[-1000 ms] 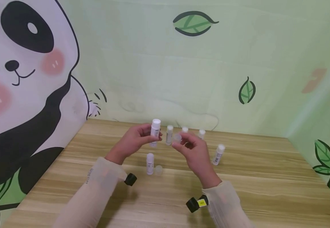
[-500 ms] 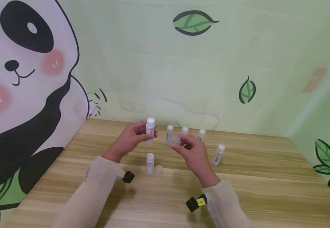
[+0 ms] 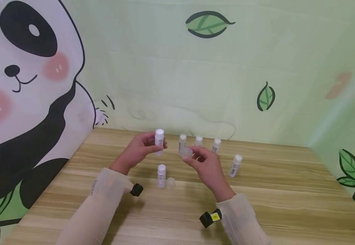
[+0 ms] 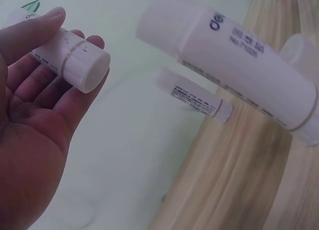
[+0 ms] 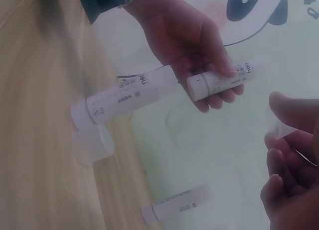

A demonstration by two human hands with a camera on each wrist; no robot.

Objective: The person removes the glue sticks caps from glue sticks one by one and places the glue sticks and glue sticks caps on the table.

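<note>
Wall streaked with glare well right of right hand; tabletop softly shadowed below left hand; wrist views dimmed, hazed.

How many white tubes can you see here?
6 white tubes: one in the left hand, one standing at the front, three in the back row, and one farthest right. More could be hidden.

Pale green wall with a cartoon panda behind a wooden table.
The panda, black and white with pink cheeks, fills the left of the frame; one outlined leaf lies near the top centre and a smaller leaf right of centre, while a leafy plant is drawn at the lower right, below a soft pale streak of light; brown grain runs across the tabletop.
</note>
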